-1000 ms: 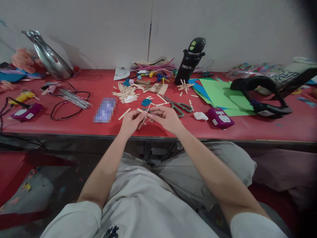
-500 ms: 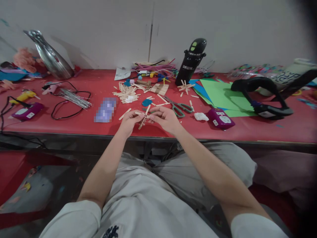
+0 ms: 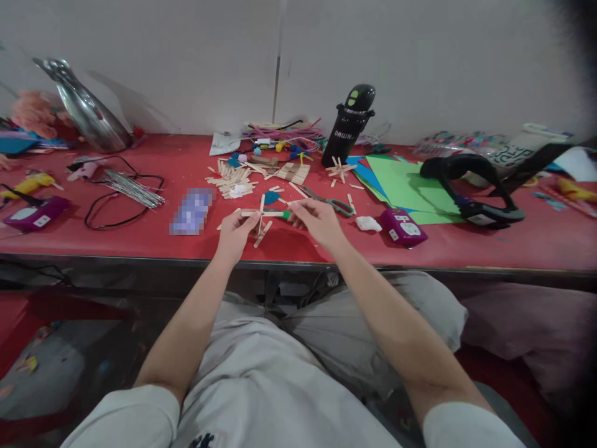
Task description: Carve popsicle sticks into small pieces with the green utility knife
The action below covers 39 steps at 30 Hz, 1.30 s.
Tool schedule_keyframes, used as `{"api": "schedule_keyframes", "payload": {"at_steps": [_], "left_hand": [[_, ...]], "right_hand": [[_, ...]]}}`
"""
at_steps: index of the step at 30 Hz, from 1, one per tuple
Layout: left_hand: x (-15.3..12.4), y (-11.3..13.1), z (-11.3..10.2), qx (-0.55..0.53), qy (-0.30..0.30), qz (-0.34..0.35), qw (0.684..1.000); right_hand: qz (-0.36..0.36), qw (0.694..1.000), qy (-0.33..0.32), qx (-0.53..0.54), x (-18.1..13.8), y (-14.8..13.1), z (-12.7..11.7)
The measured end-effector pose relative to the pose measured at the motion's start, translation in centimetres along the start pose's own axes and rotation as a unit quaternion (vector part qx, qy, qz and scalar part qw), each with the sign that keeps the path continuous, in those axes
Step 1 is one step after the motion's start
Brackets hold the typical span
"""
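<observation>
My left hand [image 3: 237,231] pinches a cross of wooden craft sticks [image 3: 262,213] just above the table's front part. Another craft stick [image 3: 262,235] slants below the cross; whether it is joined to it I cannot tell. My right hand [image 3: 318,219] is a little to the right of the cross, its fingers curled together; what they hold, if anything, does not show clearly. A small bright green item [image 3: 286,214] shows between the cross's right end and my right fingers. Behind my right hand lie scissors [image 3: 339,205]. A blue disc-like piece [image 3: 271,197] lies beyond the cross.
Loose craft sticks [image 3: 231,177] are piled behind my hands. A black bottle [image 3: 344,134] and a star of sticks [image 3: 340,168] stand farther back. Right are white wadding [image 3: 368,223], a purple box [image 3: 403,227], green paper [image 3: 415,186] and a black headset [image 3: 471,180]. Metal rods [image 3: 135,188] lie left.
My right hand has come away from the sticks toward the right. The sticks in my left hand now show as an upright cross. The whole view has shifted slightly.
</observation>
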<state>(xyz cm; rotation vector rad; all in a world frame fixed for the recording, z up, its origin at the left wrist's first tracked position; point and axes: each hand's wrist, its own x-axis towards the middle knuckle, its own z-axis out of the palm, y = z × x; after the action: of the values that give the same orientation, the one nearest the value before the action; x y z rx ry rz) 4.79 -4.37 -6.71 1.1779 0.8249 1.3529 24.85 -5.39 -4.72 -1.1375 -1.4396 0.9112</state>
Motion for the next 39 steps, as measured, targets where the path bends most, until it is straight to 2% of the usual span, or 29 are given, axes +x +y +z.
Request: {"api": "schedule_keyframes", "payload": {"at_steps": [2, 4, 6, 8, 10, 13, 17, 20, 24, 26, 28, 30, 31, 35, 39], "left_hand": [[0.0, 0.0, -0.5, 0.013, 0.043, 0.056, 0.997], [0.3, 0.2, -1.7, 0.036, 0.074, 0.083, 0.993], [0.8, 0.6, -3.4, 0.044, 0.124, 0.103, 0.986], [1.2, 1.1, -5.1, 0.047, 0.184, 0.111, 0.975], [1.5, 1.4, -6.5, 0.056, 0.220, 0.120, 0.966], [1.7, 1.6, -7.4, 0.068, 0.244, 0.140, 0.957], [1.8, 1.3, -7.5, 0.071, 0.230, 0.130, 0.962], [1.9, 1.1, -7.6, 0.071, 0.216, 0.122, 0.966], [1.9, 0.9, -7.7, 0.069, 0.207, 0.117, 0.969], [1.9, 0.9, -7.7, 0.070, 0.205, 0.114, 0.970], [2.0, 0.8, -7.7, 0.072, 0.205, 0.111, 0.970], [1.9, 0.8, -7.7, 0.079, 0.197, 0.112, 0.971], [1.9, 0.8, -7.7, 0.087, 0.189, 0.114, 0.972], [1.0, 1.2, -6.9, 0.134, 0.128, 0.125, 0.975], [0.0, 1.7, -5.4, 0.169, 0.059, 0.130, 0.975]], "right_hand": [[-0.013, 0.998, 0.037, -0.049, 0.4, -0.1, -1.7], [-0.015, 0.992, 0.073, -0.104, 0.9, 0.2, -3.7], [-0.021, 0.979, 0.065, -0.191, 1.3, 0.6, -5.5], [-0.027, 0.953, 0.066, -0.293, 1.6, 1.0, -6.8], [0.001, 0.942, 0.056, -0.331, 1.7, 1.2, -7.6], [0.011, 0.940, 0.026, -0.340, 1.5, 0.9, -7.4], [0.015, 0.929, -0.071, -0.362, 1.0, 0.4, -6.0], [0.012, 0.906, -0.103, -0.411, 0.9, 0.2, -5.6], [0.033, 0.906, -0.149, -0.395, 0.8, 0.0, -6.1], [0.025, 0.914, -0.131, -0.384, 0.9, 0.1, -6.3], [0.000, 0.920, -0.071, -0.386, 1.5, 0.6, -6.5], [-0.028, 0.907, -0.004, -0.419, 2.5, 1.4, -6.5], [-0.036, 0.898, 0.007, -0.438, 3.0, 2.0, -6.5], [-0.042, 0.882, -0.003, -0.470, 5.1, 4.2, -5.6], [-0.027, 0.871, -0.006, -0.491, 5.7, 5.4, -4.7]]}}
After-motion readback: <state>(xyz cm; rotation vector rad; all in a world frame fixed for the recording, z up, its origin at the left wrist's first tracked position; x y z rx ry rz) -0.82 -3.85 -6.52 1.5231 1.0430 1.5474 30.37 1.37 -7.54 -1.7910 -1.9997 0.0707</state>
